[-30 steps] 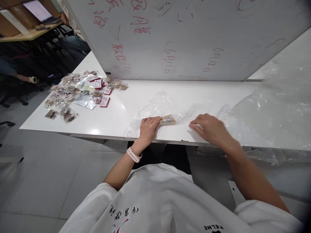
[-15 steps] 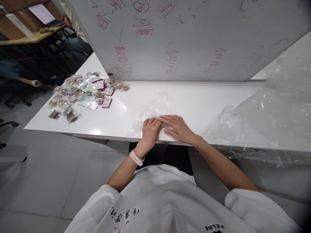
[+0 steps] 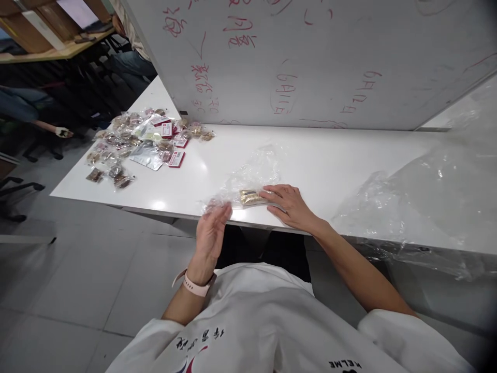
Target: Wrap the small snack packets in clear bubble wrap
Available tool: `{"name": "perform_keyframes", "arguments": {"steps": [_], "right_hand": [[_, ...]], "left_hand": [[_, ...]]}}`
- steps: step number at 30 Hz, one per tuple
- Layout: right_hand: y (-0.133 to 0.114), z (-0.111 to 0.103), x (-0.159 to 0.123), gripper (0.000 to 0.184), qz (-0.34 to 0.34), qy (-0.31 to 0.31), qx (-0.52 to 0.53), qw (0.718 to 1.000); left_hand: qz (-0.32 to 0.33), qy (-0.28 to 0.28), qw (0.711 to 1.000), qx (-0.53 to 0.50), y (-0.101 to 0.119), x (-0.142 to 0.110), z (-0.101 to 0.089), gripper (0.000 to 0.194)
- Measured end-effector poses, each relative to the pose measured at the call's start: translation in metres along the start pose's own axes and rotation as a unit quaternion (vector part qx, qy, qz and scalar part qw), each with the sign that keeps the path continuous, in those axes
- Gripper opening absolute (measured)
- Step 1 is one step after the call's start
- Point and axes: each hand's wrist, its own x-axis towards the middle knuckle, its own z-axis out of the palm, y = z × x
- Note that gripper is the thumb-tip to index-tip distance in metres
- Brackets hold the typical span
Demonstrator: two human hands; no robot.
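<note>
A small gold packet (image 3: 250, 197) lies on the white table near its front edge, over a sheet of clear plastic film (image 3: 254, 168). My right hand (image 3: 287, 204) rests on the packet's right end, fingers stretched out flat and thumb apart. At the table edge to the left, my left hand (image 3: 212, 228) is turned with its palm showing. Its fingers are closed at the near left corner of the film, slightly blurred, and the film bunches up behind them.
Several small clear bags (image 3: 116, 150), a silver pouch (image 3: 146, 157) and red-and-white boxes (image 3: 176, 159) are heaped at the left. A whiteboard (image 3: 310, 62) stands behind. More plastic sheeting (image 3: 427, 191) drapes over the table's right side. A person's gloved hand (image 3: 63, 132) shows far left.
My left hand has moved left and turned over, away from the right hand, uncovering the gold packet. My right hand stays at the packet. The view has shifted slightly.
</note>
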Motion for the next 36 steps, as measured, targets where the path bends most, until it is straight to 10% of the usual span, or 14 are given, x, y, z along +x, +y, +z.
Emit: {"name": "perform_keyframes", "arguments": {"steps": [7,12,23,29,36], "right_hand": [[-0.006,0.002,-0.001,0.040,0.000,0.015,-0.001,1.000],[-0.006,0.003,-0.001,0.034,0.008,0.025,0.008,1.000],[-0.001,0.002,-0.007,0.030,0.029,0.112,0.096,0.989],[0.000,-0.009,0.000,0.029,0.043,0.086,0.077,0.992],[0.000,-0.009,0.011,0.031,0.143,0.136,0.112,0.974]], "left_hand": [[0.147,-0.038,0.966,0.207,-0.012,0.027,0.046,0.045],[0.319,-0.175,0.817,0.447,-0.034,0.037,0.079,0.034],[0.417,-0.221,0.632,0.615,-0.015,0.034,0.049,0.035],[0.397,-0.274,0.637,0.601,-0.006,0.052,0.035,0.037],[0.299,-0.277,0.653,0.638,0.021,0.089,0.066,0.036]]}}
